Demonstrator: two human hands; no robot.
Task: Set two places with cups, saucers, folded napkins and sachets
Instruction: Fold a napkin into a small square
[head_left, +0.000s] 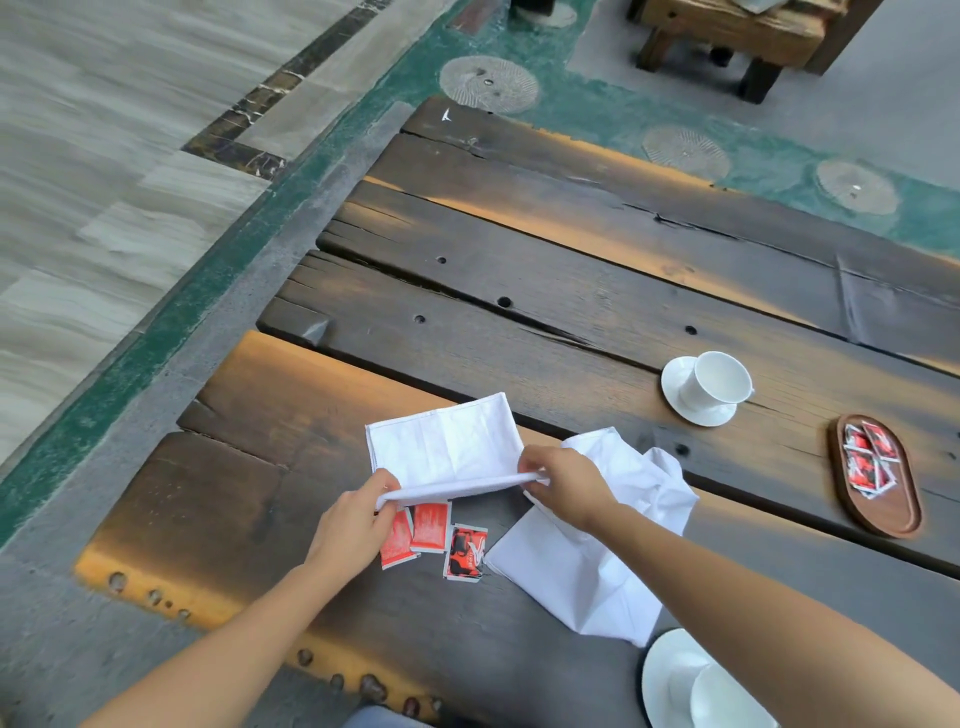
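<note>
Tray: oval wooden tray (891, 512) at the table's (519, 291) right; red tray sachets (867, 460) are clustered at its far end.
Far cup: white far cup (719, 382), empty, upright on far saucer (698, 413), near the tray.
Near cup: near cup (727, 696) on near saucer (667, 675), at the bottom edge.
Left hand: left hand (358, 525) pinches the left end of the flat napkin's (444, 447) near fold.
Right hand: right hand (566, 480) pinches the right end, fold taut between them.
Loose sachets: three loose sachets (431, 535) lie just below the fold.
Second napkin: rumpled second napkin (597, 561) lies under the right wrist.
</note>
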